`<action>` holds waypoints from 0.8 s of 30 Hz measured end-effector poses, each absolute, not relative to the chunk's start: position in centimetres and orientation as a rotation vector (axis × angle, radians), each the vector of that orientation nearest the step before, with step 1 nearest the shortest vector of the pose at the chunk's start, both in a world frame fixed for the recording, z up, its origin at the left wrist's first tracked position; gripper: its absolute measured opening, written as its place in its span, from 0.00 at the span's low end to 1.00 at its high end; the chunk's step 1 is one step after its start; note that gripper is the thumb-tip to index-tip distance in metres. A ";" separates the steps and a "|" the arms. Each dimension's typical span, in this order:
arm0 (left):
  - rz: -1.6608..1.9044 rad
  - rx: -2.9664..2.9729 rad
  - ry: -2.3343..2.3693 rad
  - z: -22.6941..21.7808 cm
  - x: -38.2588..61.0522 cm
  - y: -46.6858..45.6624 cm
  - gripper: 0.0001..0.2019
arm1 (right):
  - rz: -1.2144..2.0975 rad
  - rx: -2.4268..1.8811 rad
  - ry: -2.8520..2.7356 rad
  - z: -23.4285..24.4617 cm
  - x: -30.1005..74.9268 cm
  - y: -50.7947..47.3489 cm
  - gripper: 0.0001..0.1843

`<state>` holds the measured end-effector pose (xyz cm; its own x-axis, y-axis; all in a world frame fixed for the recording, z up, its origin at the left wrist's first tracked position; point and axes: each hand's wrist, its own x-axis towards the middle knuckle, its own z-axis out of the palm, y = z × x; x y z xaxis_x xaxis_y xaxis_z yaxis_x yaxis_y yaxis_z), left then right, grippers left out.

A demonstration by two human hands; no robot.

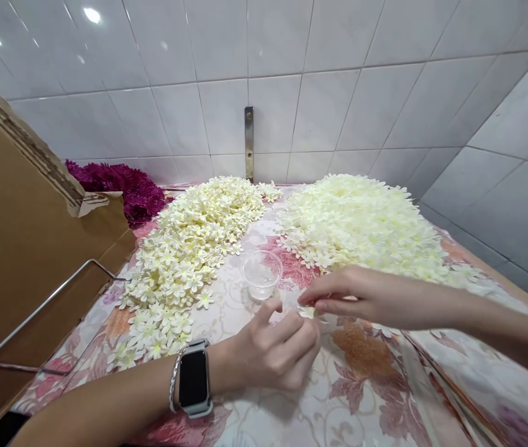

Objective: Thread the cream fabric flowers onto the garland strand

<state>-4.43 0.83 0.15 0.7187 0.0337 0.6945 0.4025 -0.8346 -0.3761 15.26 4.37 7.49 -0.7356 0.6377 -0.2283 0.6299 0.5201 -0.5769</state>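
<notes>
My left hand [280, 347], wearing a watch [194, 379] at the wrist, is closed with its fingers curled; whatever they hold is hidden. Close by on its right, my right hand [359, 298] brings thumb and fingers together around a small white flower [309, 311], mostly covered by the fingers. Just beyond both hands stands a clear plastic cup [262, 276], with contents I cannot make out. Pale artificial flowers lie in a left heap [184, 242] and a right heap [361, 220]. Those on the right look whiter.
A cardboard box [35, 248] with a metal wire handle [35, 316] borders the left side. Purple flowers [124, 186] lie behind it. Floral cloth [338, 410] covers the table, and thin strips [450, 379] lie at the right. A tiled wall [273, 112] with a metal bracket [249, 139] closes the back.
</notes>
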 end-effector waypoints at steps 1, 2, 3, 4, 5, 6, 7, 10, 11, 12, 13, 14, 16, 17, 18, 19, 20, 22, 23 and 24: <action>-0.946 -2.409 -0.333 0.3 -4.4 0.8 0.07 | 1.056 -1.115 -2.654 6.4 15.9 3.9 0.17; -0.930 -2.416 -0.333 0.4 -4.4 0.8 0.08 | 1.072 -1.093 -2.571 5.4 16.4 3.6 0.19; -0.917 -2.426 -0.331 0.5 -4.4 0.7 0.08 | 1.079 -1.073 -2.507 4.5 16.7 3.4 0.20; -0.907 -2.438 -0.326 0.7 -4.4 0.6 0.08 | 1.078 -1.051 -2.460 3.7 16.9 3.2 0.21; -0.899 -2.445 -0.317 0.7 -4.4 0.6 0.08 | 1.080 -1.024 -2.429 3.1 17.0 3.0 0.22; -0.901 -2.444 -0.305 0.8 -4.4 0.5 0.09 | 1.085 -1.002 -2.411 2.5 17.0 2.9 0.22; -0.904 -2.438 -0.300 0.8 -4.3 0.5 0.09 | 1.088 -0.987 -2.397 2.1 17.0 2.7 0.21; -0.899 -2.408 -0.341 0.6 -4.2 0.6 0.10 | 1.075 -0.999 -2.354 0.9 16.8 2.0 0.17; -0.897 -2.399 -0.363 0.5 -4.2 0.7 0.10 | 1.055 -1.023 -2.340 0.5 16.7 1.8 0.16; -0.888 -2.400 -0.387 0.5 -4.2 0.7 0.10 | 1.031 -1.045 -2.331 0.2 16.7 1.6 0.15; -0.878 -2.408 -0.409 0.4 -4.1 0.8 0.09 | 1.003 -1.067 -2.321 0.0 16.7 1.4 0.15; -0.876 -2.420 -0.429 0.4 -4.1 0.8 0.08 | 0.972 -1.093 -2.303 -0.3 16.7 1.2 0.15; -0.899 -2.458 -0.471 0.4 -4.1 0.9 0.07 | 0.915 -1.142 -2.262 -0.5 16.8 1.2 0.14; -0.923 -2.478 -0.492 0.4 -4.1 0.9 0.08 | 0.892 -1.167 -2.239 -0.6 16.9 1.2 0.13; -0.956 -2.491 -0.507 0.4 -4.1 0.9 0.09 | 0.872 -1.194 -2.218 -0.6 16.9 1.3 0.13; -0.989 -2.498 -0.522 0.3 -4.1 1.0 0.09 | 0.856 -1.222 -2.202 -0.5 17.0 1.4 0.14; -1.012 -2.503 -0.535 0.3 -4.0 1.0 0.09 | 0.844 -1.249 -2.191 -0.5 17.1 1.5 0.14; -1.048 -2.506 -0.548 0.2 -3.9 1.0 0.08 | 0.817 -1.300 -2.170 -0.3 17.1 1.7 0.15; -1.057 -2.513 -0.554 0.2 -3.8 1.1 0.08 | 0.810 -1.319 -2.162 -0.3 17.1 1.7 0.16; -1.065 -2.523 -0.563 0.2 -3.8 1.1 0.08 | 0.807 -1.333 -2.153 -0.3 17.1 1.8 0.17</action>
